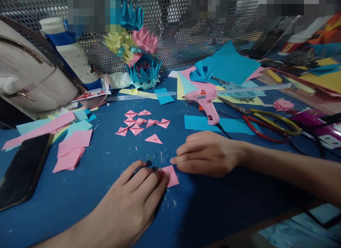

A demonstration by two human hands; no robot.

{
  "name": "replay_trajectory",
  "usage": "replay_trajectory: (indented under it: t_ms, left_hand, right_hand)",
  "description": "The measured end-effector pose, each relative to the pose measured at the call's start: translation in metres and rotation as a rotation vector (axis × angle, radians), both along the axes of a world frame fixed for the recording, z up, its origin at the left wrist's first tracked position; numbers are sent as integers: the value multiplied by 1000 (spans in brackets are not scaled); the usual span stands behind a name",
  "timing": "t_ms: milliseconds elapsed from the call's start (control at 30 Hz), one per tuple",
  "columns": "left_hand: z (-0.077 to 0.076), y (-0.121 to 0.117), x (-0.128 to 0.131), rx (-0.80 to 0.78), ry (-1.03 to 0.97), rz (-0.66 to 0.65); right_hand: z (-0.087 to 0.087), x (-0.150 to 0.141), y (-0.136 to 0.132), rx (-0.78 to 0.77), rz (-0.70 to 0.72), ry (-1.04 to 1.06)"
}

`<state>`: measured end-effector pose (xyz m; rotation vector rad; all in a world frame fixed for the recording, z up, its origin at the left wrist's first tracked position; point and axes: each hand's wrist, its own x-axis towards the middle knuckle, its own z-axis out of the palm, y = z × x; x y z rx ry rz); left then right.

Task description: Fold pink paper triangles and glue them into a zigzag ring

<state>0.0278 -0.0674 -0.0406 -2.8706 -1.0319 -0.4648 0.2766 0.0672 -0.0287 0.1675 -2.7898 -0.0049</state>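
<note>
**Steadying a pink paper square (173, 177) on the blue counter (90, 191)**

Left: a dark phone (25, 170) lies flat, with pink paper pieces (73, 148) stacked near it, apart from your hands. Left of centre: folded pink pieces (137, 129) lie loose beyond your knuckles; a sweeping sleeve or finger could scatter them. Centre: your left hand (141, 194) bears on the square from above; whether its grip also pinches the paper, you cannot tell. Hold the sheet flat, match corners before creasing, and press from the middle outward. Right of centre: your right hand (209, 154) is curled just beside the square; its grip's contents are hidden. Right: a pink glue gun (205, 98) and red-and-yellow-handled scissors (269, 125) lie beyond that wrist, so limit your reach there.
</note>
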Motion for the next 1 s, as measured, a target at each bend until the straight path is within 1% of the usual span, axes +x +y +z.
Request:
replay_trajectory:
  t_ms: [100,233,367,500,633,733,867,933,1000]
  left_hand:
    - [-1,-1,0,-3,12,7]
    - [-2,-1,1,11,0,38]
    - [1,-4,3,36,-3,84]
    - [5,-4,4,13,1,113]
    - [5,-2,4,16,-16,83]
    - [5,-2,3,14,-16,69]
    - [5,-2,0,-10,-6,51]
    - [5,-2,-2,-19,-25,25]
    - [4,-1,-4,7,-68,1]
  right_hand:
    - [0,-3,-1,-109,110,101]
    - [2,-6,-4,-127,148,22]
    - [1,-5,-4,-162,127,22]
    - [-3,-9,-7,-220,127,-35]
    - [-4,-19,-11,-292,114,-105]
    - [1,-20,-11,-296,87,-138]
    - [11,-12,-4,-301,47,-94]
    - [12,-8,-1,-326,36,-67]
    - [9,-6,0,-339,39,-24]
